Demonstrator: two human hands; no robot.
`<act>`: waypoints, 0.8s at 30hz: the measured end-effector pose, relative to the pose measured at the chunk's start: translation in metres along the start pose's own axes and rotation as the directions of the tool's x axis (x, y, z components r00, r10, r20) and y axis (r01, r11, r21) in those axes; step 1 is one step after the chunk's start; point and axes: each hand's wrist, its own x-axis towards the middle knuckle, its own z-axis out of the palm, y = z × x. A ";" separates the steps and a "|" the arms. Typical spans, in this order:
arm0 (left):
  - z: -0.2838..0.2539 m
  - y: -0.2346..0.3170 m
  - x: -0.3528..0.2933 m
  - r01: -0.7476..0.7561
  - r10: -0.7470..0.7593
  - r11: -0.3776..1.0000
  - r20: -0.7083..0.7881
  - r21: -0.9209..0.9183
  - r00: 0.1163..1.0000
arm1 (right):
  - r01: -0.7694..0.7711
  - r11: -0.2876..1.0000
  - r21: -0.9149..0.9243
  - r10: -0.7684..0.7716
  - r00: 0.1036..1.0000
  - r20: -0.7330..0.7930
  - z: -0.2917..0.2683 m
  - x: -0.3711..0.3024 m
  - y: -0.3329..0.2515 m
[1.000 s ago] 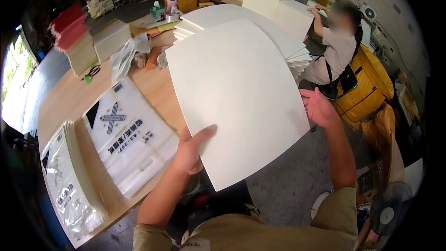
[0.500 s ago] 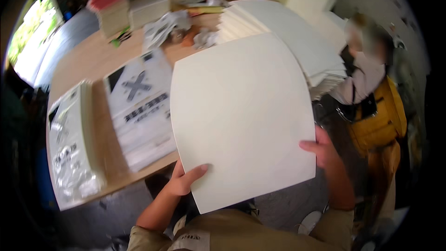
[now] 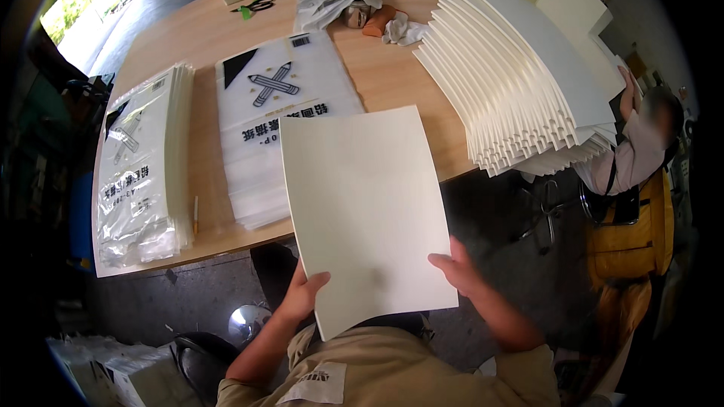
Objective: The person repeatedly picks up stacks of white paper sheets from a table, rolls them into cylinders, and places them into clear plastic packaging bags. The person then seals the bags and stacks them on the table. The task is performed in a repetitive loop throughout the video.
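So, left hand (image 3: 302,296) and right hand (image 3: 462,271) grasp the white paper (image 3: 369,211) by its side edges, thumbs on top, other fingers mostly hidden. Paper's up in front of the torso (image 3: 400,369), near the table (image 3: 396,79) edge; fanned paper stack (image 3: 520,68) at the table's right.

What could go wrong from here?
Left hand and right hand grip the cream rectangular paper stack by its lower sides; the far end might sag or sheets slide.
Lowered forward, it might snag the translucent white plastic sleeves beyond.
The staggered white paper pile seems to overhang the wooden table; a bump could topple it.
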 end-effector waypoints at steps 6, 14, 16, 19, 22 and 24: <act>0.048 -0.042 0.009 -0.236 0.259 0.940 0.065 -0.246 0.964 | 0.269 0.921 -0.283 -0.267 0.963 0.046 0.018 -0.009 -0.022; 0.040 -0.005 0.036 -0.081 0.177 0.925 0.233 -0.370 0.956 | 0.348 0.937 0.012 -0.348 0.937 0.010 -0.006 -0.020 -0.029; 0.045 0.013 0.053 0.115 0.151 0.839 0.431 -0.532 0.890 | 0.355 0.935 -0.009 -0.355 0.934 0.030 -0.010 -0.021 -0.042; 0.068 0.036 0.072 -0.017 0.126 0.971 0.450 -0.239 0.884 | 0.351 0.931 -0.101 -0.340 0.934 0.110 -0.020 -0.012 -0.056; 0.106 0.058 0.076 -0.198 0.241 0.969 0.390 -0.146 0.889 | 0.340 0.926 -0.162 -0.320 0.937 0.136 -0.036 -0.006 -0.073; 0.122 0.062 0.079 -0.296 0.310 0.950 0.385 -0.097 0.869 | 0.314 0.945 -0.095 -0.304 0.946 0.112 -0.038 -0.006 -0.080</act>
